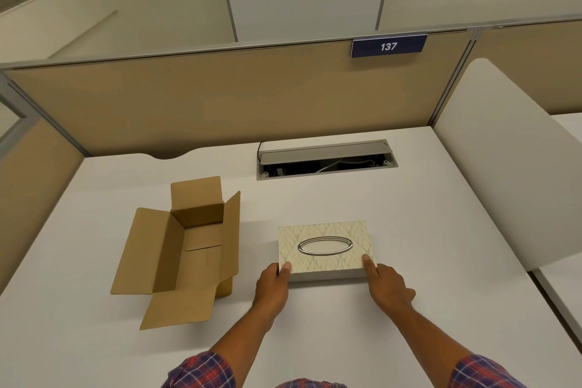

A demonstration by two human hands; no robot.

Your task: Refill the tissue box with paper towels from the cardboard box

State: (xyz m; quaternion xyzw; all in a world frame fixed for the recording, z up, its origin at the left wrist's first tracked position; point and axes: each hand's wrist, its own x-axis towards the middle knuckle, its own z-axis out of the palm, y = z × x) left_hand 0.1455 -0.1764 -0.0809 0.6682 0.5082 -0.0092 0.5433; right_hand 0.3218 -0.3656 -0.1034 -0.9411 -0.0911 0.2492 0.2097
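Observation:
A cream, leaf-patterned tissue box (324, 231) with a silver oval opening lies flat on the white desk (378, 214), lid on. My left hand (272, 285) grips its near-left corner, thumb on top. My right hand (385, 287) holds the near-right corner, a finger resting on the lid. To the left stands the brown cardboard box (189, 249), flaps spread open; the inside that I can see looks bare. No paper towels show anywhere.
A recessed cable tray (326, 159) with its grey lid raised sits in the desk behind the tissue box. Tan partition panels (189, 104) wall the back and left. A white divider (504, 167) borders the right side.

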